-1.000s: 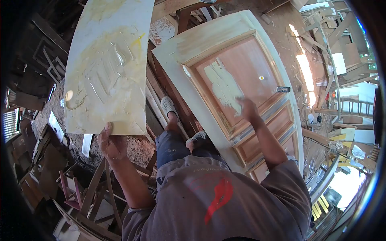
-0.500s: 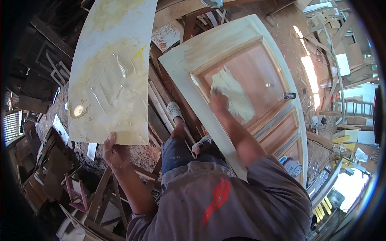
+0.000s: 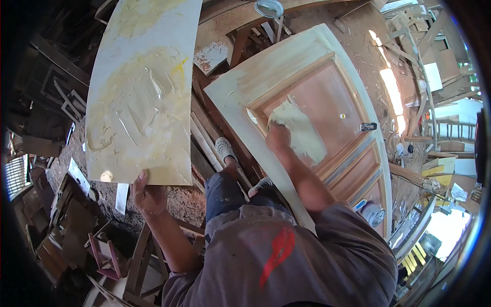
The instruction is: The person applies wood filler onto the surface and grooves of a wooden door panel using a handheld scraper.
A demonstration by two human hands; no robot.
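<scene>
Pale paste patch (image 3: 307, 134) is smeared on the door's (image 3: 238, 84) big recessed panel, nearer its left edge. Right hand (image 3: 279, 137) is curled up right at the patch, can't tell what's in it. Left hand (image 3: 148, 198) has the thumb clamped over the bottom edge of a paste-streaked board (image 3: 176, 171). Round tub (image 3: 373, 215) sits by the door's right edge, near the shirt (image 3: 307, 256).

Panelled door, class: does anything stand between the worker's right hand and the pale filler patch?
Nothing visible does: the right hand is at the left edge of the pale filler patch on the panelled door. The round tin sits aside, toward the lower right.
</scene>
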